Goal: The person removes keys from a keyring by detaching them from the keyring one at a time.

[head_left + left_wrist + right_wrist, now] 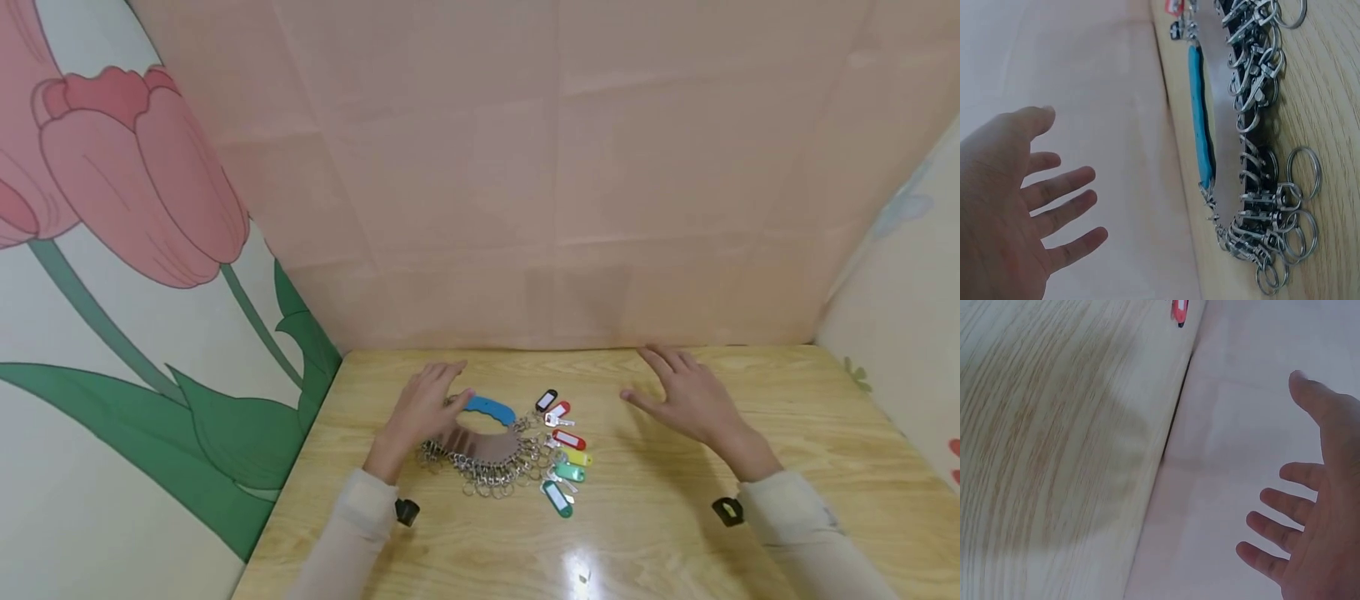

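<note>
A large key ring holder (489, 447) with a blue handle (491, 409) lies on the table, its curved plate edged with several metal clips and split rings (1275, 215). Keys with coloured tags, among them a yellow tag (577, 457) and a dark green tag (557, 498), spread along its right side. My left hand (427, 404) hovers over the holder's left end, fingers extended, holding nothing; in the left wrist view it stands apart from the blue handle (1199, 115). To the right of the tags, my right hand (693, 400) is raised above the table with spread fingers and nothing in it.
The wooden table (795, 417) meets a pink cloth backdrop (555, 183) at its far edge. A wall with painted tulips (142, 183) rises on the left, and a pale wall (907, 333) stands on the right. Each wrist carries a small black device (728, 511).
</note>
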Demonstrator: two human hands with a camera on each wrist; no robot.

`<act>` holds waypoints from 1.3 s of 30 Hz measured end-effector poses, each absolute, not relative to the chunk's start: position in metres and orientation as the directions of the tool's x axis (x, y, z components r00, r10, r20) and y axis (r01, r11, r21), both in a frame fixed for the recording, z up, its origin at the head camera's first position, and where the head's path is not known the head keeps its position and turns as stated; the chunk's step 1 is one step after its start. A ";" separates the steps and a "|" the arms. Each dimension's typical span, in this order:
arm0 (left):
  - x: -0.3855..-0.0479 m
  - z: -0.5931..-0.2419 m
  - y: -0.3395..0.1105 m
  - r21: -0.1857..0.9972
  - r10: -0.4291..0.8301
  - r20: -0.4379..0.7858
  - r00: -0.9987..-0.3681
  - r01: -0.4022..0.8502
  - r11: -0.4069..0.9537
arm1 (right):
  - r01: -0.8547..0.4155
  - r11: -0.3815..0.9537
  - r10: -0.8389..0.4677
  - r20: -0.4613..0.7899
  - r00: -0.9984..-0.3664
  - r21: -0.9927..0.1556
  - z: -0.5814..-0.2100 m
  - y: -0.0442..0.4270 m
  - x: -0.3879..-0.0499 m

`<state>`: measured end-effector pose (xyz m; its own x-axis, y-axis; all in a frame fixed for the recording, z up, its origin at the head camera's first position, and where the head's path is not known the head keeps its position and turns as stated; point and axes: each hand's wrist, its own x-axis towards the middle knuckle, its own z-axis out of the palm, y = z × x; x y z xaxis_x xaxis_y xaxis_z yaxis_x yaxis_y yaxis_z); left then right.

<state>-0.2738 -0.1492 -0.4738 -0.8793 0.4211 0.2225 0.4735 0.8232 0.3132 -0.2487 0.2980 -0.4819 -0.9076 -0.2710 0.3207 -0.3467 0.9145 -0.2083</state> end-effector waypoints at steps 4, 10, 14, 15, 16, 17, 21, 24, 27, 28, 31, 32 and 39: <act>-0.272 -0.476 -0.147 0.317 0.417 0.238 -0.877 0.476 0.820 | -0.356 0.911 -0.273 0.341 -0.900 -0.210 -0.484 0.294 -0.249; -0.271 -0.479 -0.142 0.310 0.434 0.292 -0.852 0.514 0.800 | -0.360 0.908 -0.271 0.356 -0.894 -0.214 -0.484 0.287 -0.248; -0.270 -0.479 -0.138 0.323 0.440 0.311 -0.842 0.529 0.785 | -0.367 0.905 -0.274 0.364 -0.890 -0.215 -0.485 0.281 -0.247; -0.270 -0.479 -0.137 0.327 0.440 0.313 -0.841 0.531 0.782 | -0.370 0.903 -0.275 0.367 -0.889 -0.217 -0.485 0.280 -0.248; -0.270 -0.480 -0.136 0.331 0.439 0.317 -0.841 0.532 0.779 | -0.371 0.903 -0.276 0.370 -0.887 -0.217 -0.486 0.278 -0.248; -0.269 -0.480 -0.135 0.333 0.439 0.319 -0.840 0.533 0.778 | -0.372 0.902 -0.276 0.371 -0.887 -0.219 -0.487 0.277 -0.248; -0.269 -0.484 -0.130 0.323 0.446 0.334 -0.831 0.545 0.774 | -0.373 0.899 -0.278 0.359 -0.891 -0.229 -0.490 0.270 -0.249; -0.269 -0.487 -0.127 0.308 0.454 0.346 -0.821 0.556 0.772 | -0.370 0.898 -0.276 0.350 -0.895 -0.237 -0.491 0.265 -0.249; -0.269 -0.489 -0.123 0.310 0.456 0.354 -0.817 0.562 0.766 | -0.373 0.894 -0.275 0.351 -0.895 -0.249 -0.491 0.261 -0.249; -0.269 -0.489 -0.122 0.312 0.456 0.356 -0.816 0.564 0.765 | -0.375 0.892 -0.276 0.353 -0.894 -0.252 -0.491 0.260 -0.249; -0.269 -0.490 -0.117 0.320 0.458 0.368 -0.809 0.573 0.755 | -0.381 0.886 -0.277 0.358 -0.892 -0.264 -0.492 0.256 -0.249; -0.269 -0.490 -0.116 0.320 0.460 0.370 -0.808 0.575 0.753 | -0.383 0.885 -0.278 0.358 -0.891 -0.266 -0.493 0.255 -0.249; -0.270 -0.494 -0.107 0.319 0.460 0.355 -0.814 0.568 0.758 | -0.394 0.873 -0.286 0.352 -0.891 -0.288 -0.498 0.249 -0.249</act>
